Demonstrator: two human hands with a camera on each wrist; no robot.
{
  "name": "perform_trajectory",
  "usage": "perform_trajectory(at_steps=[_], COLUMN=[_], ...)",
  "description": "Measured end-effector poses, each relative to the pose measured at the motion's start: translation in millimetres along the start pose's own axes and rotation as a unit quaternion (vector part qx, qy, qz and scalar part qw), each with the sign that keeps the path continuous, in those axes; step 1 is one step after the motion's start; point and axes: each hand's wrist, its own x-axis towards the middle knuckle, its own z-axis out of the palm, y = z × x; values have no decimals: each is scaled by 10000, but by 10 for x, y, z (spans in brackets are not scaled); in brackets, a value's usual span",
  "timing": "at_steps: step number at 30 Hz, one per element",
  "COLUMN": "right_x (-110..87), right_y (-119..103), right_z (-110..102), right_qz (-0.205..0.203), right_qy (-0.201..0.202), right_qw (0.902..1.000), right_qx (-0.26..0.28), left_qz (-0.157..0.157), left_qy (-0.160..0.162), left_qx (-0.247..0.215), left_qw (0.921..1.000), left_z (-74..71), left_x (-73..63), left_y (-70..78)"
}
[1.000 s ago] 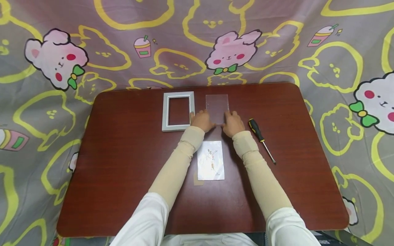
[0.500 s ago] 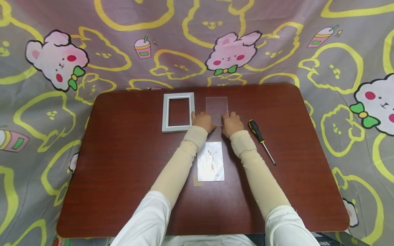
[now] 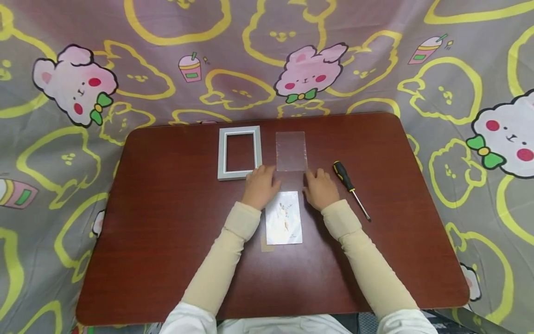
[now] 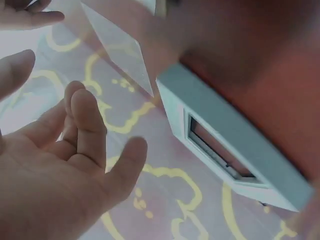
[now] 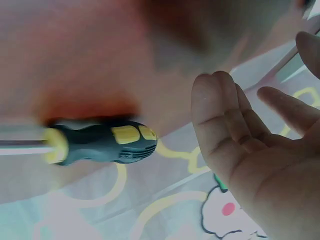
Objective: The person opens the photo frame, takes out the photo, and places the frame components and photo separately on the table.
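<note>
A clear rectangular sheet (image 3: 290,151) lies flat near the back of the table. My left hand (image 3: 259,186), fingers loosely bent, is between the lower right corner of a light grey picture frame (image 3: 223,153) and a white card with a plant print (image 3: 283,218). Nothing is in its grasp in the left wrist view, where the frame (image 4: 240,135) stands out beside the fingers. My right hand (image 3: 322,189) is just below the sheet's lower right corner, relaxed and holding nothing. To its right lies a screwdriver (image 3: 343,175) with a black and yellow handle, close in the right wrist view.
Under the card's lower left edge a small tan piece (image 3: 268,247) sticks out. The brown table (image 3: 158,222) has rounded corners, and a patterned cloth (image 3: 233,51) hangs behind it and at both sides.
Both hands have drawn back from the clear sheet toward the body and moved apart. The sheet now lies untouched in nearly the same place.
</note>
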Motion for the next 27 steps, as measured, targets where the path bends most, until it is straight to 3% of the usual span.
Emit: perform_trajectory(at_steps=[6,11,17,27], right_x=[-673,-1087,-1283,-1477], right_y=[-98,-247,-428,-611], right_z=[127,282,402,433], right_qz=[-713,-813,-667,-333], right_qy=[464,719,1037,749], right_qw=[9964,9941,9924,9964], right_qx=[49,43,31,195], left_qz=[163,-150,-420,-642], left_qy=[-177,-370,-209,-439], left_qx=[-363,-244,-314,-783], left_qw=[9991,9989,9984,9939], left_z=[131,304,465,519], left_x=[-723,-1146,-1331,-1540], left_y=[-139,-165,-113,-46])
